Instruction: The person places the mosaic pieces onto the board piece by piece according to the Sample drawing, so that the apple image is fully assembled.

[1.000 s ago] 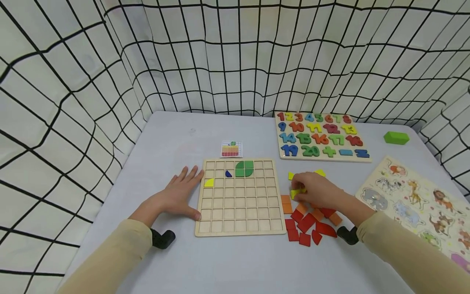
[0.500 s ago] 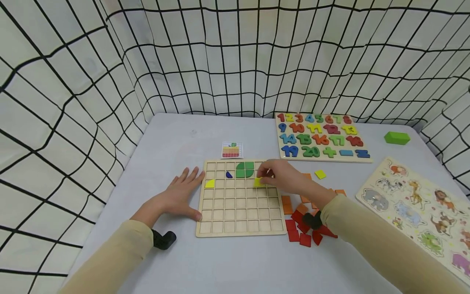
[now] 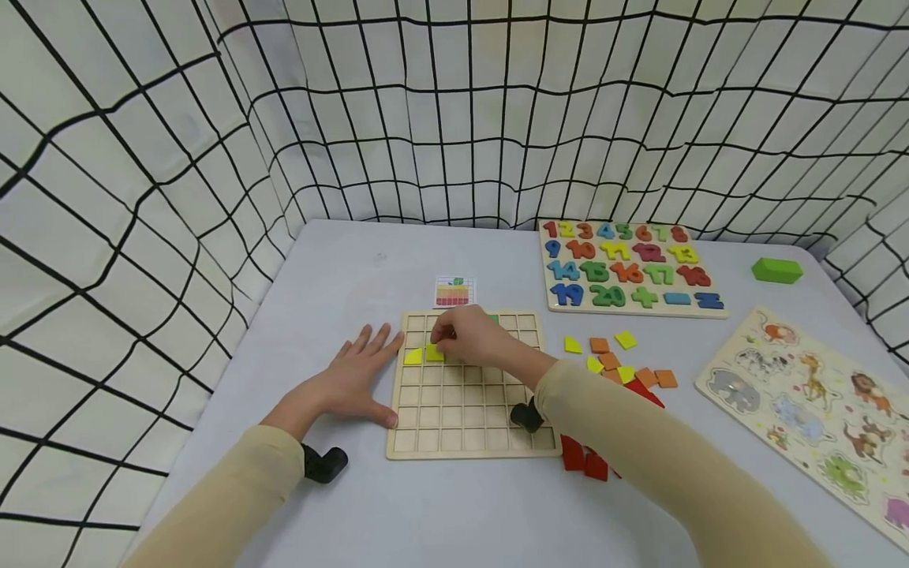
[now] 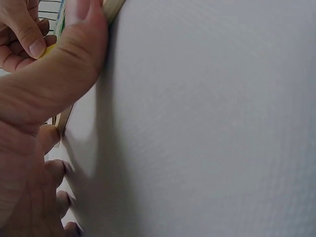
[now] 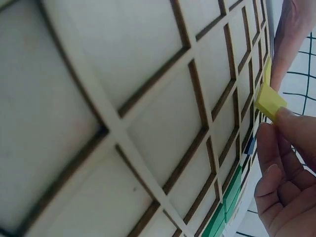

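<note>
Between thumb and fingertips, my right hand (image 3: 472, 338) pinches a yellow square tile (image 5: 269, 101). It holds the tile tilted over the second column of a wooden grid board (image 3: 465, 439). Just left of that tile, a yellow piece with one slanted or curved side (image 3: 413, 357) sits in the first column. Green pieces (image 5: 228, 200) and a small blue piece (image 5: 251, 145) lie in the board's upper cells, mostly hidden by the right hand in the head view. My left hand (image 3: 353, 383) rests with fingers spread, thumb and index finger touching the board's left edge.
Loose yellow (image 3: 626, 340), orange (image 3: 666, 379) and red tiles (image 3: 595, 465) lie right of the board, partly under the right sleeve. A pattern card (image 3: 454, 291) lies behind it. A number puzzle (image 3: 632, 268), an animal puzzle (image 3: 795, 426) and a green block (image 3: 777, 270) are further right.
My right hand has picked a yellow tile from the loose pieces and carried it left across the board, beside the yellow piece in the first column. The left hand stays at the board's edge.
</note>
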{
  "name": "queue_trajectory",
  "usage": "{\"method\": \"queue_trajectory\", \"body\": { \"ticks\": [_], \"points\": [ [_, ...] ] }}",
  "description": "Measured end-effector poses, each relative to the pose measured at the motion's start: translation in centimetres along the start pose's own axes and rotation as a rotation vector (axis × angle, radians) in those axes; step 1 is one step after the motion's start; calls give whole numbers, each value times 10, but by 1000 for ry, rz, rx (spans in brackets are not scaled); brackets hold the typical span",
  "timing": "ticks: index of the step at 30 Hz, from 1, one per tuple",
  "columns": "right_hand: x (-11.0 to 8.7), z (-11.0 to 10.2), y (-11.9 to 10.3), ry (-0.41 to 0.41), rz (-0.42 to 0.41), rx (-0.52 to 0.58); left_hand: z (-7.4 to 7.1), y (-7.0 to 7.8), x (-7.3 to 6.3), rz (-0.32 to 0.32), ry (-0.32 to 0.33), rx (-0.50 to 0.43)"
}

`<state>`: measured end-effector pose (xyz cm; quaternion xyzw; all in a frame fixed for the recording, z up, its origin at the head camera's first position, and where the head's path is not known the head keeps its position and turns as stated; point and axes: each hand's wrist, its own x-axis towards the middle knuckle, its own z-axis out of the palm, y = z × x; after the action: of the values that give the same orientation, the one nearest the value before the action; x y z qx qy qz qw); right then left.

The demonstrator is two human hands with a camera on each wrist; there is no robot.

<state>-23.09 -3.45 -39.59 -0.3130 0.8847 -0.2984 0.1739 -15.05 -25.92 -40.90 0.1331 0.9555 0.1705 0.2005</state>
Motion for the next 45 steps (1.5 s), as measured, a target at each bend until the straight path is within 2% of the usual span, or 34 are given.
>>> {"method": "queue_trajectory", "body": {
  "ticks": [6,17,21,25,30,37,42,45],
  "points": [
    [3,6,-5,-12,24,-59,0,-1,1,-3,-6,-8],
    [5,13,-8,2,-2,-156,-1,-1,1,-5,-11,-5],
    [2,11,-9,8,-23,-157,0,0,2,-12,-15,-7],
    [-7,0,-4,35,-14,-133,0,0,2,-13,-17,1],
    [-31,-30,19,68,32,-129,0,2,2,-18,-17,28],
    [-78,-71,72,132,149,-115,-2,4,5,-28,-27,39],
    [-101,-84,101,120,230,-134,-1,3,5,-27,-24,46],
    [-109,-85,112,81,234,-152,1,3,4,-17,-20,38]
  ]
}}
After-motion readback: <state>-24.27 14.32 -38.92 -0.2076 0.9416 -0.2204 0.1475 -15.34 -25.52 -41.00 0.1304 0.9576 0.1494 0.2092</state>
